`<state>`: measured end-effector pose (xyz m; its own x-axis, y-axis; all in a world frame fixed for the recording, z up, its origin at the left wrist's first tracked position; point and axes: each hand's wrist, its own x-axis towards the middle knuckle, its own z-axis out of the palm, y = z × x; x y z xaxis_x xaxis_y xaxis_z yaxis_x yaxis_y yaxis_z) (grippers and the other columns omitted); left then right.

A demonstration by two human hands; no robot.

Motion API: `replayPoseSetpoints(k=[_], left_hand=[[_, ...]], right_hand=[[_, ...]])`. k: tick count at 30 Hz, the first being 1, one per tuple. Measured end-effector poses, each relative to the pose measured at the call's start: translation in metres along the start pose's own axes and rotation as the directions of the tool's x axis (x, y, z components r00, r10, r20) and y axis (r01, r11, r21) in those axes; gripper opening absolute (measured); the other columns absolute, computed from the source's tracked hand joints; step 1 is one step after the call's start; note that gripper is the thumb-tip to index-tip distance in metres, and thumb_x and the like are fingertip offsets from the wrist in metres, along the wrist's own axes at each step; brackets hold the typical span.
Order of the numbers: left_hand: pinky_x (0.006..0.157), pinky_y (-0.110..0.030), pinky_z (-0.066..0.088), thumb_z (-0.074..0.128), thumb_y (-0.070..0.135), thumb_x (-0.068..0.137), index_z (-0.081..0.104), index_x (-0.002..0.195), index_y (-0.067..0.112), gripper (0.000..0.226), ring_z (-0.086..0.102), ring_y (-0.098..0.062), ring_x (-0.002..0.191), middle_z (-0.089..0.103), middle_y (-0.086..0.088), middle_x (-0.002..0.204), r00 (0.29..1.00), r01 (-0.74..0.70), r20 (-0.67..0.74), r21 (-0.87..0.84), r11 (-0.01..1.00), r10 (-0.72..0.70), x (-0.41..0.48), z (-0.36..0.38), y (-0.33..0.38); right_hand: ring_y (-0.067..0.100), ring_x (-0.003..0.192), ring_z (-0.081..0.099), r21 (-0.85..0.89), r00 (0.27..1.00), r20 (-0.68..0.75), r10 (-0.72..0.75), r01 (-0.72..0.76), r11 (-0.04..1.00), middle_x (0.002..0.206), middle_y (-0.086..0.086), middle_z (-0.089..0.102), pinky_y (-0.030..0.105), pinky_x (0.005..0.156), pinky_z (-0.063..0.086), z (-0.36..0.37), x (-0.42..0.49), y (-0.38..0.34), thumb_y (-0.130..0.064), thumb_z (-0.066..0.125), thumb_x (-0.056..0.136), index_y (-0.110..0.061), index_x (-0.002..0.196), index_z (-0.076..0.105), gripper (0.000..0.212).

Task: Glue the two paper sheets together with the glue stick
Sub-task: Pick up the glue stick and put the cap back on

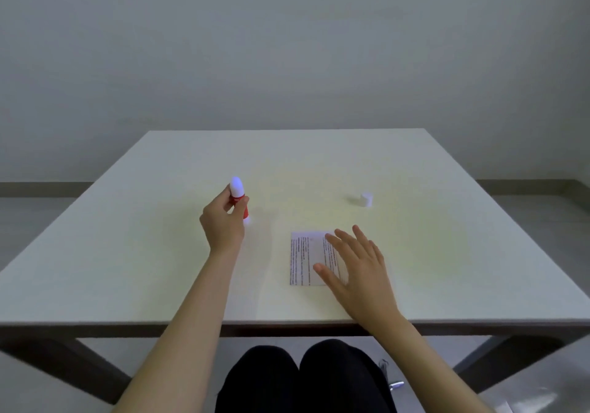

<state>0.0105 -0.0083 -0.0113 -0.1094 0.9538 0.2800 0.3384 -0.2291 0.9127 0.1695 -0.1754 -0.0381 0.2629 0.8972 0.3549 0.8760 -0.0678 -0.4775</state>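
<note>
Pressure from the right hand (357, 272), fingers (343, 240) spread flat and grasping nothing, pinned the small white printed paper sheet (308, 258) near the front of the pale bench (415, 253); smoothing outward would likely bond it best. Farther left, the left hand (223, 221) gripped the upright red-and-white glue stick (238, 197), well apart from the sheet. Beyond, right, stood the small white cap (366, 199).

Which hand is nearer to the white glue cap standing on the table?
Right. The right hand lies over the paper, in front of the glue cap; the left hand, holding the glue stick, is far across the table.
</note>
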Motion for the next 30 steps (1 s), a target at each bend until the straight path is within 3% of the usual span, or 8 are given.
replayPoseSetpoints(k=[4,10,16,19,22,25,27,30], left_hand=[[0.055,-0.010,0.037,0.055,0.027,0.081,0.056,0.058,0.008,0.030,0.052,0.000,0.052,0.066,-0.002,0.055,0.999,0.020,0.040,-0.049,0.999,-0.018,-0.008,-0.003,0.008],[0.078,-0.020,0.048,0.069,0.028,0.078,0.070,0.066,0.021,0.014,0.063,-0.006,0.078,0.073,0.013,0.063,0.976,0.094,0.215,-0.323,0.942,-0.023,-0.030,-0.006,0.040],[0.085,-0.030,0.057,0.067,0.012,0.084,0.071,0.090,0.014,0.008,0.071,-0.021,0.097,0.077,-0.001,0.093,0.892,0.276,0.452,-0.596,0.755,0.031,-0.050,-0.008,0.069],[0.079,-0.029,0.057,0.062,0.010,0.087,0.066,0.097,0.010,0.010,0.071,-0.023,0.098,0.077,-0.004,0.094,0.871,0.310,0.488,-0.628,0.713,0.051,-0.052,-0.016,0.074],[0.073,-0.027,0.057,0.064,0.006,0.085,0.067,0.090,0.010,0.007,0.073,-0.023,0.088,0.077,-0.004,0.085,0.898,0.254,0.437,-0.621,0.742,0.059,-0.055,-0.022,0.078],[0.077,-0.030,0.058,0.070,0.007,0.080,0.068,0.084,0.011,0.005,0.074,-0.022,0.083,0.077,-0.004,0.080,0.912,0.243,0.408,-0.612,0.753,0.036,-0.062,-0.020,0.082],[0.078,-0.032,0.058,0.072,0.008,0.078,0.069,0.086,0.010,0.008,0.074,-0.023,0.084,0.077,-0.004,0.081,0.919,0.230,0.392,-0.603,0.764,0.033,-0.066,-0.019,0.084],[0.078,-0.032,0.059,0.072,0.010,0.078,0.069,0.088,0.010,0.011,0.074,-0.023,0.085,0.078,-0.004,0.084,0.929,0.193,0.367,-0.589,0.785,0.047,-0.067,-0.019,0.086]], right_hand=[[0.029,0.105,0.061,0.170,0.972,-0.236,0.016,0.025,0.985,0.099,0.006,0.071,0.045,0.089,0.049,-0.004,-0.003,0.001,-0.014,0.070,0.083,-0.008,0.087,0.072,0.008],[0.007,0.071,0.060,0.544,0.944,-0.165,0.285,-0.154,0.825,0.079,-0.008,0.066,0.015,0.064,0.043,-0.014,0.005,-0.016,-0.017,0.061,0.089,-0.022,0.080,0.064,0.011],[0.018,0.046,0.055,0.782,0.758,0.610,0.229,-0.624,-0.017,0.068,0.008,0.067,0.025,0.047,0.043,-0.026,0.038,-0.057,-0.050,0.032,0.097,-0.008,0.102,0.064,0.054],[0.011,0.041,0.049,0.749,0.750,0.658,0.067,-0.642,-0.162,0.058,0.003,0.061,0.018,0.040,0.041,-0.032,0.039,-0.057,-0.045,0.042,0.096,-0.004,0.088,0.069,0.050],[0.010,0.043,0.051,0.846,0.844,0.533,0.060,-0.531,-0.050,0.058,0.001,0.061,0.018,0.046,0.044,-0.034,0.035,-0.053,-0.030,0.052,0.095,-0.004,0.088,0.066,0.031],[0.008,0.051,0.054,0.826,0.986,0.034,0.162,-0.119,0.552,0.064,-0.003,0.061,0.019,0.054,0.044,-0.022,0.026,-0.057,-0.013,0.064,0.087,-0.006,0.085,0.058,0.009],[0.014,0.055,0.051,0.390,0.942,-0.329,0.061,0.076,0.918,0.070,-0.001,0.058,0.024,0.052,0.041,-0.012,0.019,-0.058,-0.011,0.070,0.081,-0.005,0.085,0.054,0.018],[0.019,0.062,0.053,0.218,0.921,-0.381,0.074,0.012,0.976,0.091,-0.002,0.062,0.028,0.053,0.041,-0.013,0.018,-0.055,-0.036,0.072,0.079,-0.007,0.101,0.055,0.041]])
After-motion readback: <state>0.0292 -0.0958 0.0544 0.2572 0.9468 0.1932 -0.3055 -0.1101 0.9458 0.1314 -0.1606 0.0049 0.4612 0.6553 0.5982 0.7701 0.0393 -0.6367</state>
